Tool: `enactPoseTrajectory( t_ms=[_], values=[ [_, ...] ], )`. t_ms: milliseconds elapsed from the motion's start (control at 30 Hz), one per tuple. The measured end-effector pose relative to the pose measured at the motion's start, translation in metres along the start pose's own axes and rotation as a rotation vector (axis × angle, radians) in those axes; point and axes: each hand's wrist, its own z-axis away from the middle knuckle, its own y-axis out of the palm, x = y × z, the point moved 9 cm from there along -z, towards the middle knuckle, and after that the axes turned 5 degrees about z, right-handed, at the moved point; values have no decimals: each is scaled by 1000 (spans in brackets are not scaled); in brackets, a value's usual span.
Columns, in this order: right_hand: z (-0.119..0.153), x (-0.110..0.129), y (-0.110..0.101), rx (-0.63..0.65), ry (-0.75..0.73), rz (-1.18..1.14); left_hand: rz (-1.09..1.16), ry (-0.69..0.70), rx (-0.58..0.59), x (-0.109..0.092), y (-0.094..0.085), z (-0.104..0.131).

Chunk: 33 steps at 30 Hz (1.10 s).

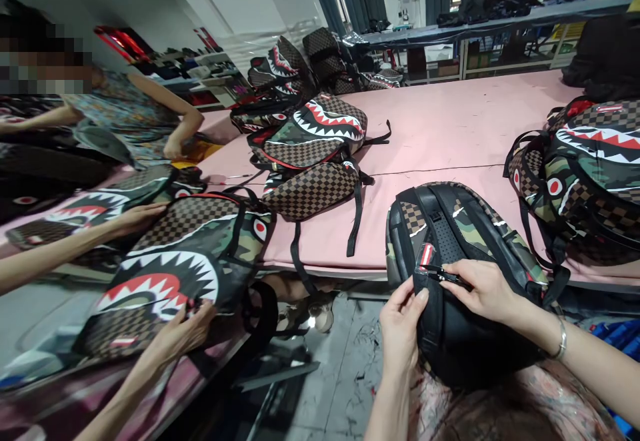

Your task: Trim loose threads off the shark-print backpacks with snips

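Observation:
A black backpack [465, 341] with checked and camouflage panels leans against the table edge over my lap, its strap side facing me. My right hand [483, 288] is closed around small black thread snips [443, 274]. Their tip is at a red-and-white label [427, 256] on the shoulder strap. Just below the label, my left hand [403, 328] pinches the edge of the strap between thumb and fingers.
A pink-topped table [430, 121] runs ahead. Shark-mouth backpacks lie on it, with one backpack [595, 174] at right and a stack [315, 134] at centre. At left, a co-worker's hand [185, 331] is on another backpack [170, 261]. A further person [135, 108] works behind.

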Motion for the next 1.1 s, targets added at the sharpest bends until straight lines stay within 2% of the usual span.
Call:
enactPoseTrajectory(
  t_ms=[133,233,400,500,600,700,800,867,933,1000,1033,1100],
  values=[
    [-3,2,3,12,-10,74,15,-17,10,4,1,1],
    [-2,-1,5,14,55,-30,23,-25,3,7,-2,0],
    [4,-37,18,-24,473,-450,42,-87,5,10,-5,-9],
    [-2,-53,29,-36,606,-551,32,-174,20,12,1,-17],
    [-20,-57,33,-1,583,-441,-21,-177,60,10,9,-24],
    [-35,-55,37,100,518,-298,-53,-111,89,8,12,-28],
    [-40,-56,40,190,485,-188,-104,-74,98,14,9,-30],
    [-38,-61,44,241,533,-215,-154,-64,115,19,7,-31],
    [-31,-70,57,347,683,-420,-193,-48,120,22,5,-32],
    [-22,-74,75,452,867,-758,-194,-37,104,23,2,-34],
    [-19,-74,81,467,939,-923,-174,-45,91,24,0,-34],
    [-18,-78,84,396,1015,-1134,-105,-92,62,26,-3,-34]
  ],
)
